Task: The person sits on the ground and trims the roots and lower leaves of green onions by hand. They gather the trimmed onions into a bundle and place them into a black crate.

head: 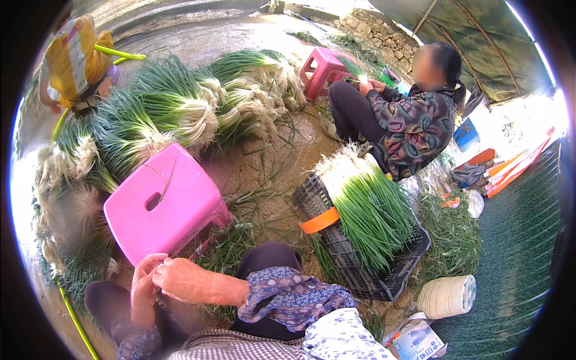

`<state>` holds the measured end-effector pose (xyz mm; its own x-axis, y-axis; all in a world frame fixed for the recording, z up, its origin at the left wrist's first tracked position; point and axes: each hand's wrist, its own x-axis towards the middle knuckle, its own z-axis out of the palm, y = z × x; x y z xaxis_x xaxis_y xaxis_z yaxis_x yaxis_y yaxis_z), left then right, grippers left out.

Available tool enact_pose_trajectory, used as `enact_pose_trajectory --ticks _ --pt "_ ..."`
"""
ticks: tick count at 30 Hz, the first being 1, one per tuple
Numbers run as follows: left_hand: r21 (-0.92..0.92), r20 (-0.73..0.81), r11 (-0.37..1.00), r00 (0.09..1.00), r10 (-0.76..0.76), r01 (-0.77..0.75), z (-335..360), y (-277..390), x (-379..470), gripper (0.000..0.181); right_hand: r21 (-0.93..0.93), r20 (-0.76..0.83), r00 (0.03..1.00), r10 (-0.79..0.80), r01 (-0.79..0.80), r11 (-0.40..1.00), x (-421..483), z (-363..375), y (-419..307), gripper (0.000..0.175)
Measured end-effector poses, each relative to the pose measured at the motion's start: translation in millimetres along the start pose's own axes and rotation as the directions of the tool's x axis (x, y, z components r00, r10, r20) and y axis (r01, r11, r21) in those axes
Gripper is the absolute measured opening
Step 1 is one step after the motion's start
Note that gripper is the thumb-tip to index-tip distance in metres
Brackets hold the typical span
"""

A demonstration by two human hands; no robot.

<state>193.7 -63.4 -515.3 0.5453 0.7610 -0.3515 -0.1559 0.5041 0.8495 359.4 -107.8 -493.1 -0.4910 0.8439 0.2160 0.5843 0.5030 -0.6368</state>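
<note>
My left hand (145, 288) and my right hand (182, 278) meet over my lap, fingertips together, just below the near edge of a pink plastic stool (180, 202). Whether anything small is between the fingers cannot be told. A thin green leaf lies on the stool beside its slot. To the right, trimmed green onions (373, 202) with roots fill part of a black plastic crate (360, 274), with an orange band (320, 220) at its side. Heaped bunches of green onions (180, 99) lie beyond the stool.
A co-worker (405, 112) sits at the upper right, holding green onions near a second pink stool (328, 67). Another person (74, 63) is at the upper left. Leaf scraps (450, 234), a cream-coloured container (445, 297) and a printed package (416, 339) lie at the right.
</note>
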Motion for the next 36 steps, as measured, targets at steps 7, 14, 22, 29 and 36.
enact_pose_trajectory --ticks 7,14,22,29,36 --pt "0.011 -0.001 1.0 1.0 -0.008 0.009 -4 -4 1 0.033 0.018 0.045 0.998 0.033 -0.033 0.999 1 -1 0 0.017" --pt "0.005 -0.027 1.0 1.0 -0.002 0.002 -1 -3 -2 0.033 0.032 0.044 0.999 0.024 -0.025 0.999 1 -1 3 0.016" --pt "0.018 0.023 0.999 0.999 0.027 -0.027 11 7 -2 0.038 -0.032 0.043 0.998 0.041 -0.039 0.999 1 -8 1 0.019" --pt "0.024 0.026 0.998 0.998 0.064 -0.065 17 16 -22 0.046 -0.018 0.137 0.99 0.035 -0.033 0.999 0 -22 0 0.023" --pt "-0.057 0.023 0.998 1.0 0.011 -0.01 2 1 -11 0.034 0.042 0.101 0.995 -0.012 0.008 0.999 7 -40 -6 0.02"
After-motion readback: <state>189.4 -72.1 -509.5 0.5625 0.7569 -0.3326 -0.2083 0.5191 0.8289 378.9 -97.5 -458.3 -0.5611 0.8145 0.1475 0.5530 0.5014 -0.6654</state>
